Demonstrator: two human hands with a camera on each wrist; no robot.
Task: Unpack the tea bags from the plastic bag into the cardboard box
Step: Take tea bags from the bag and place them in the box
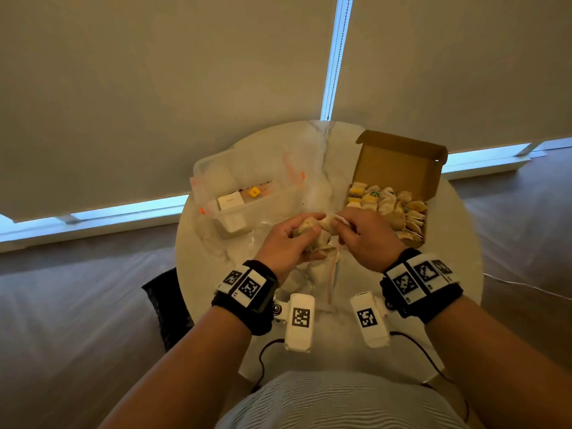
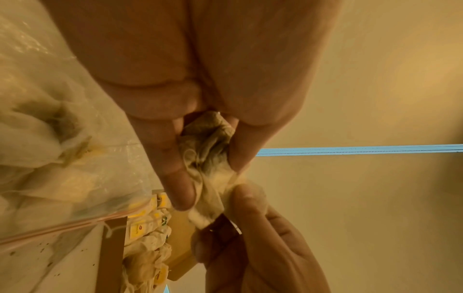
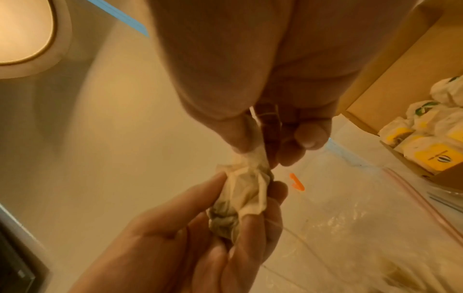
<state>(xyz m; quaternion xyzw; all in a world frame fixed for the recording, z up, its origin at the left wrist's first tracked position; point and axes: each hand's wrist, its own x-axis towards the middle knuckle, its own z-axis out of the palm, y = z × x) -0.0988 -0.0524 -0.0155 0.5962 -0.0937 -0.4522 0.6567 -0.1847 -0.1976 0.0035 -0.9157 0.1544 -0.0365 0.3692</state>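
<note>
Left hand (image 1: 289, 239) grips one end of a crumpled tea bag (image 1: 318, 225); right hand (image 1: 363, 235) pinches the other. It lies left-right between them, above the plastic bag (image 1: 312, 274), beside the box (image 1: 399, 181) of tea bags.

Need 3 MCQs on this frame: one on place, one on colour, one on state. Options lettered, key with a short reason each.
1. Where does the cardboard box stand on the table?
A. person's left
B. person's right
C. nearest the body

2. What colour are the clips on the clear plastic tub?
A. orange
B. green
C. black

3. What is the state of the tea bag?
A. lying in the box
B. sealed inside the plastic bag
C. held by both hands

Key: 1 B, it stands beyond the right hand. 2 A, orange clips show at its ends. 3 C, the left hand grips it and the right hand pinches its end.
</note>
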